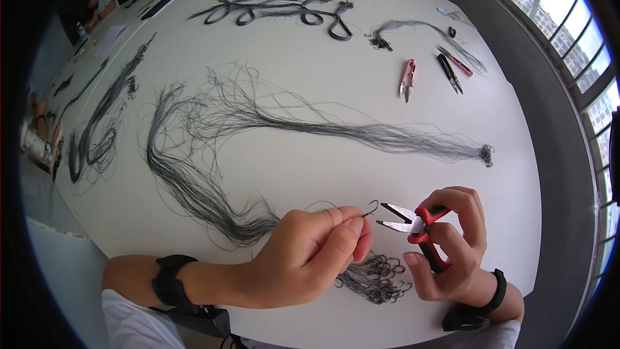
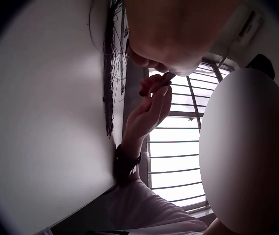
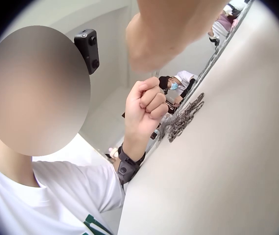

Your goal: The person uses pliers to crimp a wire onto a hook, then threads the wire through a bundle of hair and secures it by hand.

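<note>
Between thumb and forefinger my left hand (image 1: 313, 255) pinches a small dark fish hook (image 1: 373, 206), its bend sticking out to the right. My right hand (image 1: 462, 239) holds red-and-black pliers (image 1: 416, 225), fingers around the handles; the parted jaws point left, close to the hook. Beneath the left hand, a cluster of hooks (image 1: 376, 279) lies on the table, partly covered. A thick bundle of dark line (image 1: 200, 194) runs from behind that hand toward the upper left. The right wrist view shows the left fist (image 3: 149, 105), with the hook hidden.
Another line bundle (image 1: 310, 126) stretches across the white table (image 1: 420, 178), ending in bunched hooks (image 1: 486, 154). Pink snips (image 1: 407, 81), black snips (image 1: 450, 74) and looped line bundles (image 1: 278, 10) lie farther back. More line (image 1: 97, 116) lies left. Other people sit at the far side.
</note>
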Demonstrator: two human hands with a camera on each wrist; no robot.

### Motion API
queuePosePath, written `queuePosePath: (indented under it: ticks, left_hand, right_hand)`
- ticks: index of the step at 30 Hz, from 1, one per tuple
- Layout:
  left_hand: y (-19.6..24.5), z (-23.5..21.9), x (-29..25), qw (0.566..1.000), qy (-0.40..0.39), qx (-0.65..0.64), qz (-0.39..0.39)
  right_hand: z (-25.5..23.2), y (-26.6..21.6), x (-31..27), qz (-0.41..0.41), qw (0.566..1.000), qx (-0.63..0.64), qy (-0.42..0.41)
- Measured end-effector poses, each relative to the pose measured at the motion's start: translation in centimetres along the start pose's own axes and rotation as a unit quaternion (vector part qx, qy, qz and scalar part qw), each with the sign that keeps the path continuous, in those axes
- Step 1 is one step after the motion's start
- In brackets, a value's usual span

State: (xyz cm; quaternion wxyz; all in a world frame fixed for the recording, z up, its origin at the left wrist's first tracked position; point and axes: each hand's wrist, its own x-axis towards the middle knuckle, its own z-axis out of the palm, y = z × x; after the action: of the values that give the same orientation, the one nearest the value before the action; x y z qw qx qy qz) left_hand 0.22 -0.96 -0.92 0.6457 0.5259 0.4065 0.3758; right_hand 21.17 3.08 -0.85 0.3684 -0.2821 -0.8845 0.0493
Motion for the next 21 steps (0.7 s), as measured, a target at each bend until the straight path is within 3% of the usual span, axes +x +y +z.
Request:
queuePosePath:
  ticks: [3,10,12,21]
  left_hand:
    - [-0.10,0.39,-0.10,0.999,0.019,0.011,0.039]
    - [-0.38,0.19,-0.18,0.998,-0.004,0.041,0.045]
    - [-0.82,0.36,-0.08,0.995,0.016,0.042,0.088]
    - [-0.89,0.93,-0.03,0.986,0.067,0.060,0.141]
  right_hand:
    - [0.23,-0.37,0.14,0.002,1.000,-0.018,-0.004]
    - [0.23,-0.64,-0.02,-0.004,0.999,-0.046,-0.017]
    - [0.36,-0.58,-0.18,-0.006,0.999,-0.049,-0.014]
    - [0.53,-0.85,-0.26,0.005,1.000,-0.012,-0.010]
